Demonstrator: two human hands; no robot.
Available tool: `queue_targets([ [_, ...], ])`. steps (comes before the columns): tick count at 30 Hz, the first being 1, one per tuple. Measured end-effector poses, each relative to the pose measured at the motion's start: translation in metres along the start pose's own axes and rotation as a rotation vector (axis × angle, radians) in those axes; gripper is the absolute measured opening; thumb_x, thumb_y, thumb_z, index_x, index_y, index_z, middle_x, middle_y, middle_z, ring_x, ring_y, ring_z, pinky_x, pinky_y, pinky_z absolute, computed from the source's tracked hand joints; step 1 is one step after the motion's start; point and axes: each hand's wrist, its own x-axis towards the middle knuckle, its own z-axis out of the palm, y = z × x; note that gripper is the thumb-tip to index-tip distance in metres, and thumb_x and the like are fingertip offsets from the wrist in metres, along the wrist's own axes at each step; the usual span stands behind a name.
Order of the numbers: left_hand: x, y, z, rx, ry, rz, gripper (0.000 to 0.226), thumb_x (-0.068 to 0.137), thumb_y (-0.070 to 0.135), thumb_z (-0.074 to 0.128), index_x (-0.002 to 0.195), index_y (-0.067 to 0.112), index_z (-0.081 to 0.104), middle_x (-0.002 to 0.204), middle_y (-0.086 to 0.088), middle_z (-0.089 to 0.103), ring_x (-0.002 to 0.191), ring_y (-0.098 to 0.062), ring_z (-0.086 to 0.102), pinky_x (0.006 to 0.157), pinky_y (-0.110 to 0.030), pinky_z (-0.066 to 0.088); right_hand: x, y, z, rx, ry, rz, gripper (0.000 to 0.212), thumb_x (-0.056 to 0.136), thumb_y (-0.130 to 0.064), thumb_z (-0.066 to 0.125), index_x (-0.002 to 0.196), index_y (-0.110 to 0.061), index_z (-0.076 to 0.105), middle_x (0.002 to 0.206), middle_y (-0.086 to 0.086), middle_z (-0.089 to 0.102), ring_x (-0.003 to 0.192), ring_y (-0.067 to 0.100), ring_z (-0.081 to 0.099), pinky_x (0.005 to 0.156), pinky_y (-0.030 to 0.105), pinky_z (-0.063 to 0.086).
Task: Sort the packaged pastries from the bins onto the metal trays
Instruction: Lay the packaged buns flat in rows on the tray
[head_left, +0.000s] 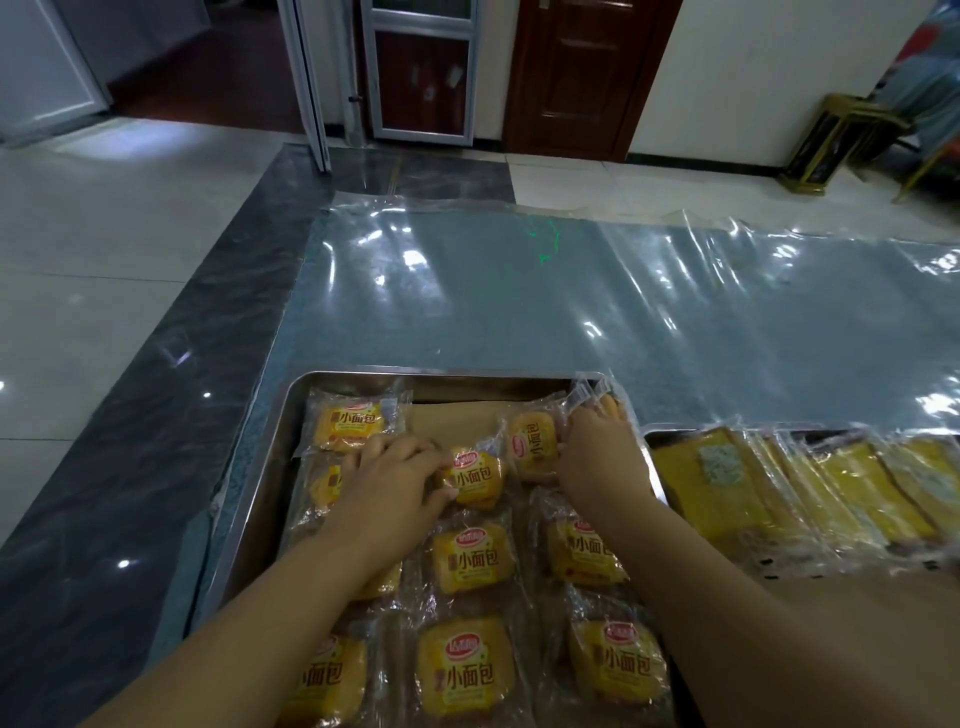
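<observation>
Printed large in dark characters on the yellow pastry packets (466, 670) in the left metal tray (262, 483): 小面包 (turned sideways on one far packet (532, 444)). Above that on each wrapper, a red oval brand logo (464, 646), too blurred to read. Beneath, finer lines, illegible. On a long packet (696, 499) in the right tray (655, 434), a pale label (719, 465), unreadable too.

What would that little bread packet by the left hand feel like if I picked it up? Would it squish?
Probably soft and squishy: the bread packet looks puffy, like a small sponge cake. Likely light, since the left hand seems to pinch it with just its fingertips. Its shiny clear wrapper may be crinkly and a bit slippery.
</observation>
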Motion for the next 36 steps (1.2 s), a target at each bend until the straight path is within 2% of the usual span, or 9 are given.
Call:
queue_targets([
  [4, 0.003, 0.003, -0.001, -0.040, 0.020, -0.029, 0.036, 0.089, 0.050, 0.047, 0.123, 0.040, 0.051, 0.127, 0.017, 0.046, 0.122, -0.012, 0.025, 0.095, -0.033, 0.021, 0.003, -0.002, -0.005, 0.064, 0.110, -0.038, 0.015, 0.090, -0.010, 0.050, 0.098, -0.014, 0.062, 0.098, 0.002, 0.060, 0.084, 0.018, 0.057, 0.071, 0.032, 0.051],
  [8, 0.010, 0.011, 0.000, -0.119, 0.028, -0.066, 0.041, 0.090, 0.056, 0.037, 0.122, 0.035, 0.053, 0.123, 0.013, 0.051, 0.118, -0.014, 0.032, 0.092, -0.034, 0.026, 0.003, -0.009, -0.013, 0.372, 0.224, -0.048, 0.009, 0.092, -0.016, 0.051, 0.096, -0.018, 0.059, 0.090, -0.005, 0.057, 0.079, 0.011, 0.054, 0.069, 0.029, 0.046],
  [10, 0.016, 0.018, -0.001, -0.256, 0.012, -0.121, 0.045, 0.090, 0.057, 0.034, 0.123, 0.032, 0.052, 0.118, 0.010, 0.055, 0.115, -0.015, 0.041, 0.097, -0.039, 0.035, 0.000, -0.014, -0.017, 0.564, 0.148, -0.030, 0.006, 0.092, -0.019, 0.055, 0.096, -0.022, 0.059, 0.084, -0.009, 0.058, 0.076, 0.008, 0.056, 0.067, 0.030, 0.049],
  [15, 0.034, 0.039, -0.008, -0.739, 0.032, -0.292, 0.034, 0.089, 0.056, 0.043, 0.103, 0.028, 0.057, 0.094, 0.010, 0.063, 0.085, -0.007, 0.059, 0.074, -0.033, 0.051, -0.007, -0.020, -0.015, 0.739, -0.079, -0.027, 0.007, 0.091, -0.017, 0.059, 0.084, -0.021, 0.059, 0.072, -0.007, 0.062, 0.056, -0.001, 0.061, 0.043, 0.010, 0.044],
  [17, 0.039, 0.041, -0.010, -0.787, 0.110, -0.344, 0.022, 0.087, 0.047, 0.054, 0.094, 0.027, 0.058, 0.087, 0.007, 0.064, 0.080, -0.010, 0.062, 0.073, -0.037, 0.053, -0.010, -0.017, -0.011, 0.808, -0.152, 0.014, 0.005, 0.089, -0.016, 0.061, 0.085, -0.018, 0.059, 0.074, -0.002, 0.065, 0.061, 0.006, 0.064, 0.049, 0.018, 0.052],
  [21, 0.046, 0.029, -0.011, -0.705, 0.178, -0.301, 0.024, 0.085, 0.035, 0.064, 0.108, 0.030, 0.057, 0.097, 0.010, 0.061, 0.080, -0.002, 0.057, 0.060, -0.021, 0.047, -0.009, 0.003, -0.008, 0.613, -0.033, -0.021, 0.005, 0.088, -0.024, 0.063, 0.090, -0.025, 0.058, 0.083, -0.010, 0.061, 0.073, 0.003, 0.058, 0.053, 0.013, 0.041],
  [27, 0.063, 0.009, -0.012, -0.612, 0.182, -0.328, 0.049, 0.085, 0.028, 0.066, 0.128, 0.028, 0.043, 0.091, 0.016, 0.057, 0.079, 0.001, 0.051, 0.059, -0.012, 0.035, -0.003, 0.021, -0.014, 0.304, 0.218, -0.083, 0.012, 0.088, -0.028, 0.059, 0.097, -0.020, 0.060, 0.099, -0.003, 0.057, 0.086, 0.015, 0.054, 0.066, 0.028, 0.044],
  [32, 0.070, 0.007, -0.006, -0.506, 0.230, -0.339, 0.037, 0.088, 0.027, 0.061, 0.121, 0.025, 0.046, 0.104, 0.008, 0.057, 0.098, -0.015, 0.056, 0.074, -0.023, 0.042, -0.002, 0.031, -0.014, 0.053, 0.230, -0.071, 0.038, 0.090, -0.034, 0.056, 0.121, -0.012, 0.051, 0.119, 0.009, 0.047, 0.106, 0.024, 0.044, 0.085, 0.030, 0.038],
  [36, 0.074, 0.004, -0.004, -0.480, 0.258, -0.369, 0.040, 0.088, 0.025, 0.061, 0.125, 0.018, 0.047, 0.120, -0.004, 0.058, 0.108, -0.021, 0.055, 0.088, -0.034, 0.046, -0.003, 0.036, -0.015, 0.024, 0.194, -0.051, 0.041, 0.092, -0.040, 0.051, 0.122, -0.011, 0.050, 0.119, 0.008, 0.045, 0.107, 0.022, 0.041, 0.088, 0.031, 0.037],
])
